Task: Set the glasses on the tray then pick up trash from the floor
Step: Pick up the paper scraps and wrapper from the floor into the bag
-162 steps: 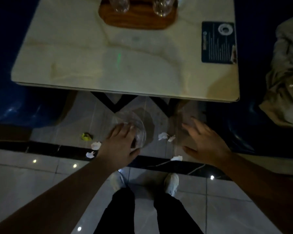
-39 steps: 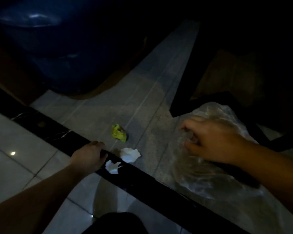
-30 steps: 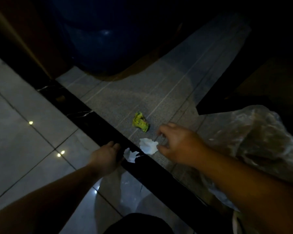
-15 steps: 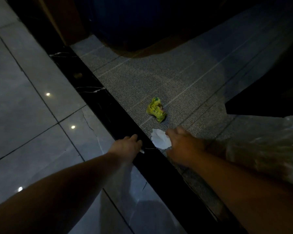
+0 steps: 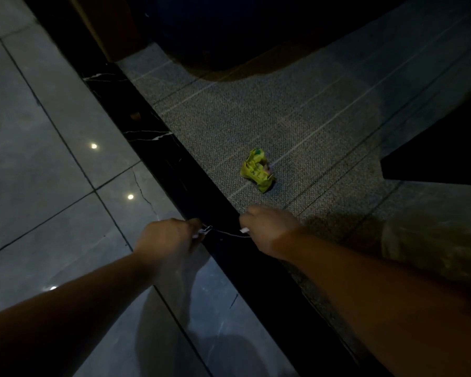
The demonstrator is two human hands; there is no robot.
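Floor: glossy grey tiles (image 5: 52,164) on my left, with two small light reflections. A black marble strip (image 5: 158,148) runs diagonally from upper left to lower right. Right of it, rough grey matting (image 5: 269,123) with thin pale lines.

Top centre: a dark rounded bulk (image 5: 215,31), too dim to identify. Right edge: a black slab (image 5: 441,153) juts in over the matting. Lower right: a pale, filmy bag (image 5: 430,240), only partly lit, behind my right forearm.

Both my forearms reach in from the bottom edge and cover much of the tile and strip below the hands.

Left hand (image 5: 166,238): over the seam between tile and strip, fingers curled closed. A white scrap (image 5: 201,232) shows at the fingertips, pinched there. The rest of it is hidden by the hand.

Right hand (image 5: 269,229): over the strip's far edge, fingers curled under, knuckles up. A small white tip (image 5: 244,230) sticks out at the thumb side, held in the closed fingers. How much is inside I cannot tell.

The hands are near each other but apart, with bare black strip between.

Yellow-green crumpled wrapper (image 5: 257,170): lying on the matting, just beyond my right hand, untouched, nothing over it.
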